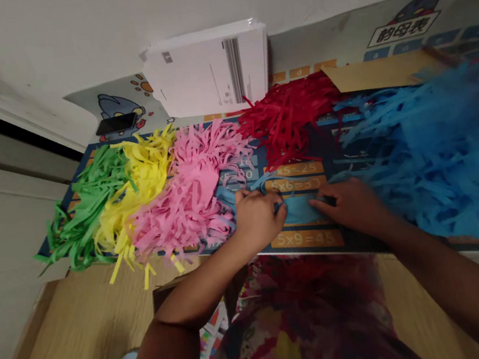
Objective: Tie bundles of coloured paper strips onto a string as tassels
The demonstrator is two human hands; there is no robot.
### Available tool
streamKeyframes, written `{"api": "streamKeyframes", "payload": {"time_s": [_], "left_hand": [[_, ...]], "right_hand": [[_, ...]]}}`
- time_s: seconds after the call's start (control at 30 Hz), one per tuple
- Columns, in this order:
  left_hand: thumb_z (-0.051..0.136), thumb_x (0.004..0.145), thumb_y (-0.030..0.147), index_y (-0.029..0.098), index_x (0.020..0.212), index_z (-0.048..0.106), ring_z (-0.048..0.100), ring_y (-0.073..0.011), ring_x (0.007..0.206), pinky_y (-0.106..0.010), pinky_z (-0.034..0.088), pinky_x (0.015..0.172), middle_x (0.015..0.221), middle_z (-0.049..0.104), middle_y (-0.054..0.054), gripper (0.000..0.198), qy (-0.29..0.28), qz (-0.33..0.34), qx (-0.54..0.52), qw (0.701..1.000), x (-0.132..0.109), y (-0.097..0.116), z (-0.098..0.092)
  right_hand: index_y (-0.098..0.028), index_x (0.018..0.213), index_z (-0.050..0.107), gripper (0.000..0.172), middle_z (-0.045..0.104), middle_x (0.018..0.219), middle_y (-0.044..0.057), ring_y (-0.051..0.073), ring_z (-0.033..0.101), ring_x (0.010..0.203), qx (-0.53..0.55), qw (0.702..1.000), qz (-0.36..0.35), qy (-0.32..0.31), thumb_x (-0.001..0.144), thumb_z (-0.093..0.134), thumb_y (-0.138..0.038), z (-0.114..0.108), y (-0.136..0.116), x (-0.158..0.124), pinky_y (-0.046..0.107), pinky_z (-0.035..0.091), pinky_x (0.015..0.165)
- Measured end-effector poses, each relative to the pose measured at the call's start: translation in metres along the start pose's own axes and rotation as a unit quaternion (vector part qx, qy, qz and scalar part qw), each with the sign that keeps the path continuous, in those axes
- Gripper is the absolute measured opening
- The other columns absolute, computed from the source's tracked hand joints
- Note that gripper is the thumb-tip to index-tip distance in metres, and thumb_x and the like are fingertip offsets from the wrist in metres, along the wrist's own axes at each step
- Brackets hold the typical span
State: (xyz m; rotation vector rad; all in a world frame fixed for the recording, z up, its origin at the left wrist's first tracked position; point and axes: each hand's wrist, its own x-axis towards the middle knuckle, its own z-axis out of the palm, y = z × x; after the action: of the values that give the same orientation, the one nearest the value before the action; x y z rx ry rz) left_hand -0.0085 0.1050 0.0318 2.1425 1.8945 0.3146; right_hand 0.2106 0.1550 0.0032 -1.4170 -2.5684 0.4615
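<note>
A blue piece of fringed tissue paper (300,210) lies low over the table mat, stretched between my two hands. My left hand (256,215) is closed on its left end, with thin blue strips showing beyond the fingers. At the other end, my right hand (353,207) pinches the paper between thumb and fingers. To the right of that hand is a large heap of blue fringed paper (448,158), partly blurred. Pink fringed paper (182,210) lies just left of my left hand, and a red fringed bunch (290,114) sits behind both hands.
Yellow (134,187) and green fringed paper (88,205) lie at the left. A white packet with a barcode (208,74) leans on the wall beside a dark phone (116,124). A tan sheet (384,71) lies at the back right. The printed mat's edge (311,255) faces me.
</note>
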Motion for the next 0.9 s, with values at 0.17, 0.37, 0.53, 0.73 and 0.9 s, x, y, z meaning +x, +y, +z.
{"api": "streamKeyframes", "payload": {"time_s": [0.17, 0.37, 0.53, 0.73, 0.9], "left_hand": [[0.061, 0.089, 0.036, 0.023, 0.091, 0.075, 0.066, -0.0247, 0.080, -0.046, 0.037, 0.092, 0.076, 0.072, -0.005, 0.020, 0.000, 0.000, 0.008, 1.000, 0.002, -0.001, 0.003], [0.061, 0.089, 0.037, 0.023, 0.090, 0.074, 0.064, -0.0240, 0.079, -0.046, 0.037, 0.092, 0.072, 0.070, -0.004, 0.019, -0.008, -0.002, 0.011, 1.000, 0.001, -0.002, 0.005], [0.056, 0.094, 0.028, 0.022, 0.108, 0.068, 0.058, -0.0267, 0.105, -0.042, 0.038, 0.089, 0.109, 0.070, -0.008, 0.020, 0.026, 0.125, 0.058, 0.990, 0.005, -0.004, 0.001], [0.044, 0.099, 0.021, 0.021, 0.092, 0.068, 0.056, -0.0251, 0.103, -0.046, 0.035, 0.100, 0.092, 0.069, -0.006, 0.025, -0.069, 0.340, 0.140, 0.927, 0.008, -0.001, -0.018], [0.057, 0.085, 0.027, 0.012, 0.107, 0.068, 0.057, -0.0290, 0.103, -0.058, 0.026, 0.111, 0.098, 0.070, -0.011, 0.028, -0.062, 0.374, 0.192, 0.905, 0.003, 0.003, -0.026]], "right_hand": [[-0.022, 0.072, 0.067, 0.030, 0.071, 0.067, 0.001, 0.020, 0.063, 0.066, -0.009, 1.000, -0.002, 0.021, 0.091, 0.056, -0.042, 0.003, 0.001, 0.000, 0.035, 0.033, 0.071], [-0.022, 0.071, 0.067, 0.029, 0.072, 0.068, 0.001, 0.019, 0.063, 0.065, -0.008, 1.000, 0.009, 0.010, 0.090, 0.058, -0.042, 0.003, -0.002, 0.001, 0.035, 0.034, 0.071], [-0.021, 0.086, 0.067, 0.020, 0.071, 0.070, 0.001, 0.020, 0.061, 0.063, -0.038, 0.998, 0.056, 0.004, 0.085, 0.068, -0.041, -0.004, -0.005, 0.004, 0.034, 0.034, 0.068], [-0.016, 0.104, 0.066, 0.021, 0.073, 0.091, 0.011, 0.029, 0.065, 0.082, -0.167, 0.978, 0.022, 0.120, 0.087, 0.064, -0.029, -0.039, 0.006, -0.012, 0.040, 0.032, 0.074], [-0.020, 0.100, 0.067, 0.018, 0.073, 0.106, 0.007, 0.025, 0.064, 0.098, -0.137, 0.953, -0.254, 0.092, 0.089, 0.054, -0.015, -0.043, -0.010, -0.035, 0.043, 0.032, 0.093]]}}
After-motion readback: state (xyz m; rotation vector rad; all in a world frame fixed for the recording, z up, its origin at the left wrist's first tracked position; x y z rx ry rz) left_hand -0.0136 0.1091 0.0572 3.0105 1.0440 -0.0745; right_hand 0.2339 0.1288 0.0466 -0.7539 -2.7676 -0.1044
